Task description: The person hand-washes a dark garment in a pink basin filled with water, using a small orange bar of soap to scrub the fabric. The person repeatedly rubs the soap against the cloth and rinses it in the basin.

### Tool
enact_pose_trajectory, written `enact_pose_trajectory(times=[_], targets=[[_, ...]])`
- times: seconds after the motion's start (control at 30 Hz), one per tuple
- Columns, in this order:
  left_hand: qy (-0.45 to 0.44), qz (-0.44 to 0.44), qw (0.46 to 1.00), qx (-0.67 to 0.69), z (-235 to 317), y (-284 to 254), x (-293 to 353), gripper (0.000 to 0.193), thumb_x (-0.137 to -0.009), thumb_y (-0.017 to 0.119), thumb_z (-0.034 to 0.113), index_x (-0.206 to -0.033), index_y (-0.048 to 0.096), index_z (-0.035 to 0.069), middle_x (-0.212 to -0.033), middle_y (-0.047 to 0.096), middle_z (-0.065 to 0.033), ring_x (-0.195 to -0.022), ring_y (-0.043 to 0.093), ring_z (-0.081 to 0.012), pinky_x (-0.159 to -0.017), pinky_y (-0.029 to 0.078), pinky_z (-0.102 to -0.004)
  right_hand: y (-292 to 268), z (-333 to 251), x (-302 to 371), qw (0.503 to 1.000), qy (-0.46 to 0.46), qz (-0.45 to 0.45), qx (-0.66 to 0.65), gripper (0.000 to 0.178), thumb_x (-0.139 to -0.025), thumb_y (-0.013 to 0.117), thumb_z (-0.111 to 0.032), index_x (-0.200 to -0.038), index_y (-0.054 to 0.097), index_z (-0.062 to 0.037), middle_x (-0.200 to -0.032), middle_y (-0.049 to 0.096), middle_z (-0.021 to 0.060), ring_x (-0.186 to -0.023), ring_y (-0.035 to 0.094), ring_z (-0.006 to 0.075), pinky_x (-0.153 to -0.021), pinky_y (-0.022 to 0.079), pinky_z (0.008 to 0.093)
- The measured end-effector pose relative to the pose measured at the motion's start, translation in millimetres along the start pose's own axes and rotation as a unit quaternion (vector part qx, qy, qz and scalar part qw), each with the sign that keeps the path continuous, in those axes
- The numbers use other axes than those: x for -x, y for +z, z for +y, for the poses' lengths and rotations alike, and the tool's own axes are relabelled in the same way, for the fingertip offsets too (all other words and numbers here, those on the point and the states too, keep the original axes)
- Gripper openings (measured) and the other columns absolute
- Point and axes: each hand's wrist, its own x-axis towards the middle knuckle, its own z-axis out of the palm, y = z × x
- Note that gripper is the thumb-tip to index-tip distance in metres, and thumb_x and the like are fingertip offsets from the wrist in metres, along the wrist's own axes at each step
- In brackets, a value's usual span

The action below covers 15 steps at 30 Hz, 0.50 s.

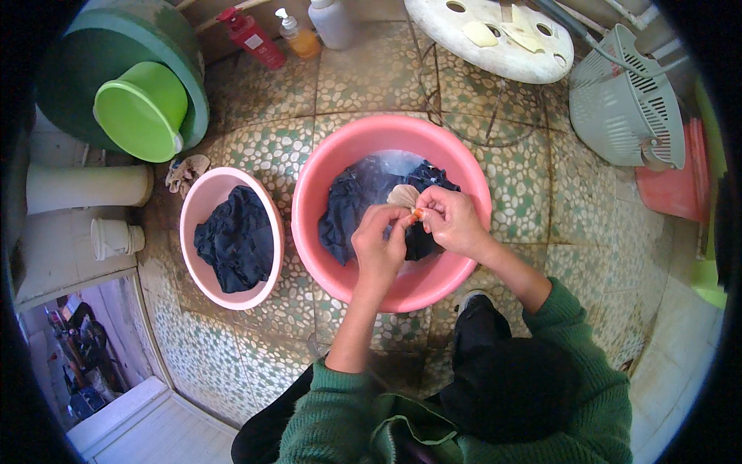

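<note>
My left hand (379,241) and right hand (457,223) pinch a small orange piece (417,214) between fingertips, a beige piece (402,196) fanned out beside it, above the tub (309,243) of wet dark clothes (342,213); fiddling with it seems the present step, and more would call for a fine, steady pinch.

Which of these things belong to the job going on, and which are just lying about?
Seem part of it:
Small orange thing, pinched in a two-handed grip
Big pink tub
Dark wet cloth inside it
Probably the pale pink basin with its dark clothes

Seem just lying about:
Red bottle
Light green bucket
Grey basket
Crumpled beige rag
</note>
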Motion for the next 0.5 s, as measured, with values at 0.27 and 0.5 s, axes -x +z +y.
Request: enact_pose_trajectory(times=[0.27,0.5], targets=[[-0.038,-0.068,0.997,0.004,-4.6,-2.4,-1.1,0.009,-0.082,0.066,-0.005,-0.087,0.059,-0.001,-0.081,0.063,-0.0131,-0.072,0.063,-0.0241,-0.068,0.05,-0.0322,-10.6,1.2,-5.4,0.995,0.011,-0.082,0.057,0.006,-0.09,0.056,0.006,-0.089,0.058,0.0004,-0.078,0.061,0.0015,-0.066,0.057,0.0056,-0.059,0.047,0.0218],[-0.064,-0.128,0.989,0.046,-2.1,-7.3,-2.8,0.004,-0.089,0.061,-0.003,-0.089,0.057,0.0,-0.082,0.06,-0.0045,-0.078,0.056,-0.0086,-0.073,0.048,-0.0256,-18.4,-8.8,-6.3,0.989,-0.03,-0.108,0.1,0.002,-0.084,0.061,-0.001,-0.084,0.063,-0.0014,-0.073,0.067,0.0106,-0.065,0.063,0.0155,-0.06,0.05,0.0309]])
